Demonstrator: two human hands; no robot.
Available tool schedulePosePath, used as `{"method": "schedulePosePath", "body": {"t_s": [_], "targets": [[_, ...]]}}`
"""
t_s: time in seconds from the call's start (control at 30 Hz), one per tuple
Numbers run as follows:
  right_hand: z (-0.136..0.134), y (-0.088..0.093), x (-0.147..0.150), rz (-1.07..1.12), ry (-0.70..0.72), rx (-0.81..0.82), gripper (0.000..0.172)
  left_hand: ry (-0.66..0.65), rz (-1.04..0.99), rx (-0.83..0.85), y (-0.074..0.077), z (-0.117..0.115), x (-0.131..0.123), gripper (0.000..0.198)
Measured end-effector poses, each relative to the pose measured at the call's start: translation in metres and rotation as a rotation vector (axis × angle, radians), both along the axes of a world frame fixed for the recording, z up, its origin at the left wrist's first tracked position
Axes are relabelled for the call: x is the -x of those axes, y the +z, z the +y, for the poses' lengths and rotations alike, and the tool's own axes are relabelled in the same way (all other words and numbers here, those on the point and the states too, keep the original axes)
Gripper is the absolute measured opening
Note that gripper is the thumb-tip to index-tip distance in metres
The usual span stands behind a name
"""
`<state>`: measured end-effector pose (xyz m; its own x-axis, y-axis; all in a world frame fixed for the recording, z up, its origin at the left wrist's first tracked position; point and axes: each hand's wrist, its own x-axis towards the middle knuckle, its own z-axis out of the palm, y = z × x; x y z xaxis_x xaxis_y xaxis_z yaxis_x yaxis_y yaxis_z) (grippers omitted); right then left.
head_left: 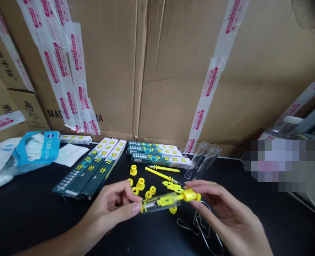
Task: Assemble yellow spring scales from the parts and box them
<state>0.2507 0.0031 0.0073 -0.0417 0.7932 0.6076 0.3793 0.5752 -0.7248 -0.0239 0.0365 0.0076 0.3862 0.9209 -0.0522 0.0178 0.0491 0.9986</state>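
My left hand [112,208] pinches the left end of a clear plastic tube [149,205], part of a spring scale. A yellow perforated plate [166,200] and a metal part show inside it. My right hand [223,213] grips a yellow cap [190,195] beside the tube's open right end; a thin yellow stem links cap and plate. Behind the hands lie yellow rods [162,175] with metal ends, more perforated yellow plates [172,186] and several small yellow caps [140,184]. Bent wire hooks [200,224] lie under my right hand, partly hidden by it.
Dark green and white boxes [93,167] lie in two groups, left and centre. Two clear tubes [204,160] rest at centre right. A blue-and-clear bag [37,149] sits at far left. A cardboard wall [168,71] stands behind the black table [53,220]. Blurred items occupy the right.
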Motion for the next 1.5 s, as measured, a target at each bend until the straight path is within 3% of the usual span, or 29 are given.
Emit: {"method": "schedulePosePath", "body": {"t_s": [0.17, 0.3, 0.47, 0.7, 0.93, 1.3, 1.5], "targets": [[0.002, 0.0, 0.001, -0.008, 0.003, 0.001, 0.016, -0.048, -0.047, 0.106, 0.009, -0.001, 0.001, 0.044], [0.0, 0.0, 0.002, -0.034, -0.007, 0.001, 0.013, -0.134, -0.095, 0.153, 0.003, 0.002, 0.005, 0.036], [0.0, -0.002, 0.001, -0.059, -0.001, 0.01, 0.011, -0.143, -0.245, 0.125, -0.002, 0.004, 0.002, 0.034], [0.0, -0.004, -0.001, -0.126, 0.053, 0.031, 0.019, -0.049, -0.176, 0.143, 0.011, -0.001, -0.001, 0.042], [-0.006, 0.0, -0.002, -0.176, 0.053, 0.022, 0.02, -0.1, -0.222, 0.145, -0.004, 0.007, 0.002, 0.047], [-0.004, -0.006, 0.003, -0.09, 0.105, 0.064, 0.026, -0.142, -0.251, 0.173, -0.01, 0.012, 0.001, 0.045], [-0.004, -0.008, 0.006, 0.054, 0.142, 0.198, 0.021, -0.161, -0.259, 0.175, -0.008, 0.01, 0.003, 0.041]]}}
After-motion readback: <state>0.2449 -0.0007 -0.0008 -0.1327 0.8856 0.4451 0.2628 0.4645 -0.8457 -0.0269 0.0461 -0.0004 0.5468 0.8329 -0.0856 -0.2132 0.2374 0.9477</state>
